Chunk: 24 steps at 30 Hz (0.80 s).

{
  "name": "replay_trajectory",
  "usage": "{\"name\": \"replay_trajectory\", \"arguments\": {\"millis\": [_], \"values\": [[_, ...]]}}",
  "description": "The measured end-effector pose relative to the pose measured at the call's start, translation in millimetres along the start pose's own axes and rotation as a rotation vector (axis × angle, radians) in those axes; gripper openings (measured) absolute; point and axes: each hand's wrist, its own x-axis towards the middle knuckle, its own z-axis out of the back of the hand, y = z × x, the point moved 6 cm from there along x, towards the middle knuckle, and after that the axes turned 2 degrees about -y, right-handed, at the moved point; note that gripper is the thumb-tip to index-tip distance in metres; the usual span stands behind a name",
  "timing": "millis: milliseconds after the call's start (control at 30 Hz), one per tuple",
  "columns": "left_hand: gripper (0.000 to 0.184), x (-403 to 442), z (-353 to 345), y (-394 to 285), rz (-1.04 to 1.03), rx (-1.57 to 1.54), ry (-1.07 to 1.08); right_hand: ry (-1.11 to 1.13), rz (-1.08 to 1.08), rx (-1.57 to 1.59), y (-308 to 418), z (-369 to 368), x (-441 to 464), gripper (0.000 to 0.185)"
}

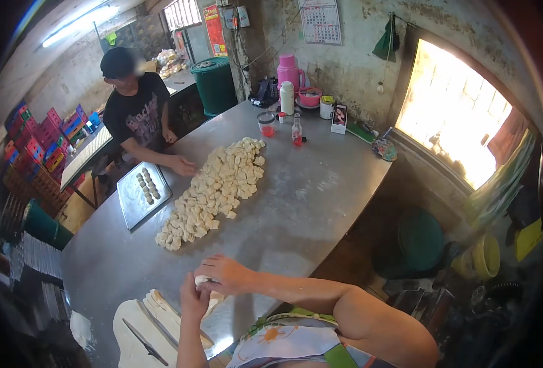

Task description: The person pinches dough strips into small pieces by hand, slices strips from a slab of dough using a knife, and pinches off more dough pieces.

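My left hand [195,300] and my right hand [225,274] meet near the table's front edge, both closed on a small piece of pale dough [203,280]. Just left of them lies a flat sheet of dough [127,334] with cut strips [164,310] along its right side. A dark long tool, perhaps a knife [144,341], rests on the sheet. Beyond my hands, a long heap of dough pieces [213,190] stretches diagonally over the metal table [296,227]. More dough shows partly behind my left wrist.
Across the table a co-worker [138,110] reaches one hand toward the heap. Beside it sits a tray [136,211] with small dough balls. A pink jug [288,70], a white bottle [287,98] and a glass bottle [296,130] stand at the back.
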Motion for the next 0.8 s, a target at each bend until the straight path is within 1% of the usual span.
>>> {"name": "replay_trajectory", "arguments": {"millis": [67, 100, 133, 167, 200, 233, 267, 300, 367, 400, 467, 500, 533, 600, 633, 667, 733, 767, 800], "values": [[0.018, -6.2, -11.5, -2.2, 0.114, -0.139, -0.013, -0.009, -0.013, 0.052, -4.6, -8.5, -8.6, 0.025], [0.017, -6.6, -15.2, -2.4, 0.167, -0.212, -0.021, -0.029, -0.081, 0.067, -14.2, -14.0, -15.6, 0.026], [0.017, -12.3, -19.1, 5.1, 0.17, -0.212, -0.019, -0.049, -0.153, 0.081, -24.5, -20.3, -24.6, 0.027], [0.018, -24.3, -29.4, 22.1, 0.17, -0.009, 0.079, -0.07, -0.225, 0.095, -35.5, -26.6, -33.3, 0.029], [0.018, -33.1, -37.6, 35.3, 0.164, 0.195, 0.177, -0.075, -0.226, 0.095, -48.1, -33.7, -43.6, 0.029], [0.018, -40.8, -44.2, 50.4, 0.156, 0.395, 0.275, 0.066, -0.318, -0.033, -67.7, -44.3, -57.4, 0.03], [0.018, -38.7, -44.6, 39.0, 0.153, 0.388, 0.278, 0.209, -0.41, -0.165, -88.4, -51.3, -70.1, 0.032], [0.02, -41.3, -47.7, 20.8, 0.087, 0.227, 0.293, 0.211, -0.418, -0.173, -107.4, -50.0, -76.8, 0.032], [0.024, -50.0, -46.7, -14.1, -0.033, -0.096, 0.31, 0.689, -0.896, -0.339, -152.2, -60.1, -113.3, 0.034], [0.024, -47.6, -45.2, 0.9, -0.038, -0.097, 0.302, 0.689, -0.89, -0.346, -151.3, -64.6, -113.7, 0.034], [0.025, -35.1, -35.3, 60.6, 0.046, -0.065, 0.052, 0.282, -0.587, -0.274, -129.9, -66.5, -98.7, 0.034], [0.026, -44.9, -30.2, 84.8, 0.102, -0.052, -0.064, 0.089, -0.447, -0.228, -116.1, -65.7, -101.7, 0.034], [0.026, -34.9, -28.2, 70.1, 0.101, -0.059, -0.073, 0.097, -0.44, -0.235, -108.8, -63.9, -91.8, 0.034], [0.028, -2.8, -17.8, 15.3, -0.215, 0.039, -0.209, 0.215, -0.349, -0.019, -86.3, -71.8, -64.1, 0.035], [0.028, -11.7, -11.4, -1.6, -0.344, 0.098, -0.268, 0.284, -0.322, 0.112, -67.9, -81.0, -63.6, 0.035], [0.028, -20.2, -10.6, 9.1, -0.321, 0.105, -0.274, 0.302, -0.328, 0.128, -59.8, -83.9, -63.6, 0.035], [0.028, -16.4, -28.1, 67.9, 0.002, -0.05, -0.021, 0.208, -0.313, -0.036, -54.6, -73.4, -51.4, 0.036], [0.028, -16.7, -30.4, 79.8, 0.161, -0.131, 0.101, 0.157, -0.301, -0.115, -53.9, -68.1, -46.2, 0.037], [0.028, -21.4, -28.2, 80.2, 0.172, -0.122, 0.079, 0.173, -0.287, -0.1, -54.7, -66.8, -45.8, 0.037]]}}
